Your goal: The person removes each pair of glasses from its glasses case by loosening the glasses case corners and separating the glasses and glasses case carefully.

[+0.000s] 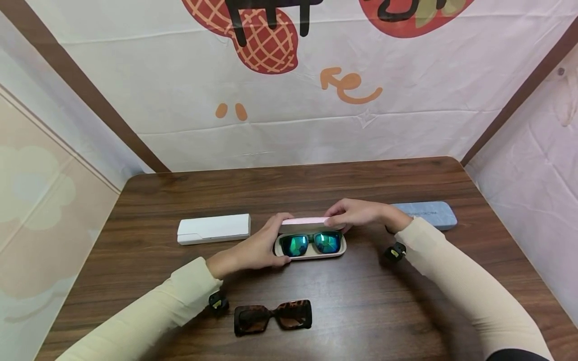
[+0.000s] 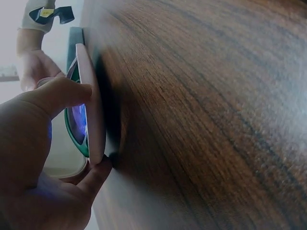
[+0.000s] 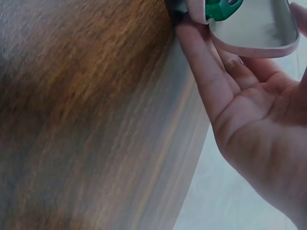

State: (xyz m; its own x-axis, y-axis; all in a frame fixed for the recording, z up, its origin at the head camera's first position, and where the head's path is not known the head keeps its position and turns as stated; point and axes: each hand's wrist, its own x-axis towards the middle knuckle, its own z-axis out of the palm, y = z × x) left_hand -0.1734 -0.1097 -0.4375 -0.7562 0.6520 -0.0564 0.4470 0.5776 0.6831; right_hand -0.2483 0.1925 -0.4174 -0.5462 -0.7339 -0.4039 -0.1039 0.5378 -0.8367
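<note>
A pink glasses case (image 1: 311,257) lies with its lid raised on the table. Inside it sit dark-green-framed sunglasses (image 1: 298,245) with mirrored blue-green lenses. My left hand (image 1: 258,248) grips the case's left end, thumb at the front edge and fingers round the back. The right hand (image 1: 356,212) holds the lid at its right end, thumb on the edge; its other fingers lie behind the lid (image 3: 268,50) in the right wrist view. In the left wrist view, the left thumb presses the rim, and the green frame (image 2: 71,132) shows behind the case wall (image 2: 97,120).
Brown tortoiseshell sunglasses (image 1: 254,320) lie folded out near the table's front. A white case (image 1: 214,228) is left of the hands; a blue case (image 1: 426,214) lies at the right, partly behind the right wrist. A printed curtain (image 1: 293,135) hangs behind the wooden table (image 1: 375,311).
</note>
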